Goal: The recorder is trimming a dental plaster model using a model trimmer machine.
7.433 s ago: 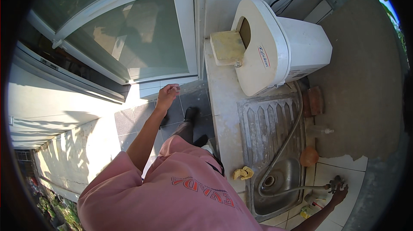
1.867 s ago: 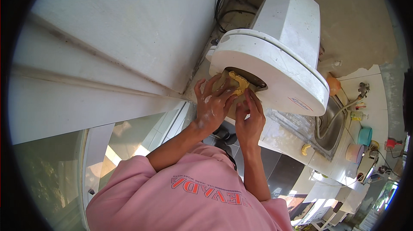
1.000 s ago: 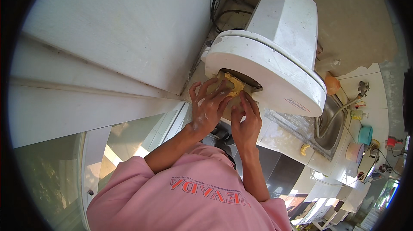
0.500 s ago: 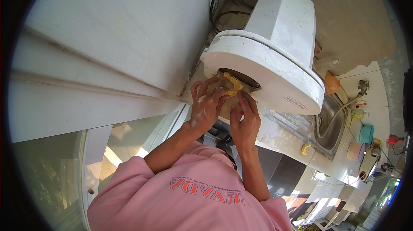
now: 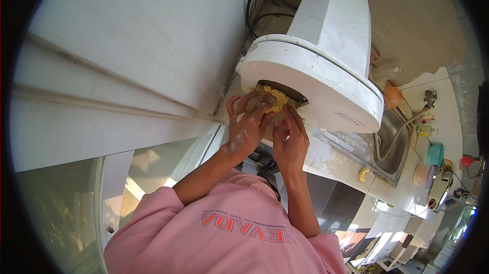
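A curved yellow piece with a rough surface sits at the dark oval opening in the front of a white boxy machine. My left hand, spotted with white residue, has bent fingers on the piece from the left. My right hand grips its right end with the fingertips, thumb raised just below. A pale surface lies under both hands, largely covered by them. A second small yellow curved piece rests on the counter's front edge, right of my hands.
A steel sink with a hose from a wall tap is to the right, beside an orange pot, teal bowl and pink container. Cables run behind the machine. A white wall and glazed panels stand left.
Since the oldest frame, my view has turned and both hands have come to the machine's opening, holding the yellow piece. Over the last second they have barely moved, shifting only slightly.
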`<move>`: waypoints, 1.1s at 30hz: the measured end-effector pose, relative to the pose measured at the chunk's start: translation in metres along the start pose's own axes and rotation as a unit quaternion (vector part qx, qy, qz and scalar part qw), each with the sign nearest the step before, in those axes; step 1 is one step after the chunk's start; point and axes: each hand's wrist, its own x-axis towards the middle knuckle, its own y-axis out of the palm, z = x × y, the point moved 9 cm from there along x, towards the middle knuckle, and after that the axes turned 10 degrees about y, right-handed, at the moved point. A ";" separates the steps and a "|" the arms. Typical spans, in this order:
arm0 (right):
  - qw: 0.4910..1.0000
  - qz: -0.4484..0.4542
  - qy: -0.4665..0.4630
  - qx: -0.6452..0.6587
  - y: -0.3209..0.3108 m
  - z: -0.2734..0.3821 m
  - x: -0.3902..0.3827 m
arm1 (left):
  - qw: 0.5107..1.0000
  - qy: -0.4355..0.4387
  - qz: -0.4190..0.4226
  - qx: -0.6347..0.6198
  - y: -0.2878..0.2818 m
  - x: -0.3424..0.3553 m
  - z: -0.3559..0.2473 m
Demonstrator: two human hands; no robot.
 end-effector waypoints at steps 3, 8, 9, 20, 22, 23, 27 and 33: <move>0.998 0.025 0.044 0.039 0.002 -0.004 0.002 | 1.000 -0.006 -0.005 0.006 0.001 0.000 0.000; 1.000 0.006 0.011 0.018 0.002 -0.006 0.002 | 1.000 -0.003 -0.016 0.003 0.001 -0.001 0.000; 1.000 0.006 0.012 0.018 0.002 -0.007 0.002 | 1.000 -0.003 -0.015 0.002 0.001 -0.001 0.000; 0.998 -0.026 0.030 0.039 -0.009 -0.008 -0.006 | 0.997 -0.005 -0.067 -0.030 -0.019 -0.001 0.002; 0.999 -0.048 -0.005 0.006 -0.009 -0.003 -0.007 | 0.997 0.004 -0.075 -0.036 -0.022 0.001 0.012; 0.996 -0.070 -0.040 -0.027 -0.010 0.003 -0.009 | 0.996 0.012 -0.083 -0.041 -0.023 0.003 0.016; 0.992 -0.093 -0.027 -0.079 0.001 0.004 -0.005 | 0.993 0.064 -0.093 -0.025 -0.024 0.013 0.023; 0.989 -0.113 -0.006 -0.091 0.007 0.003 0.001 | 0.997 0.064 -0.047 -0.014 -0.014 0.017 0.023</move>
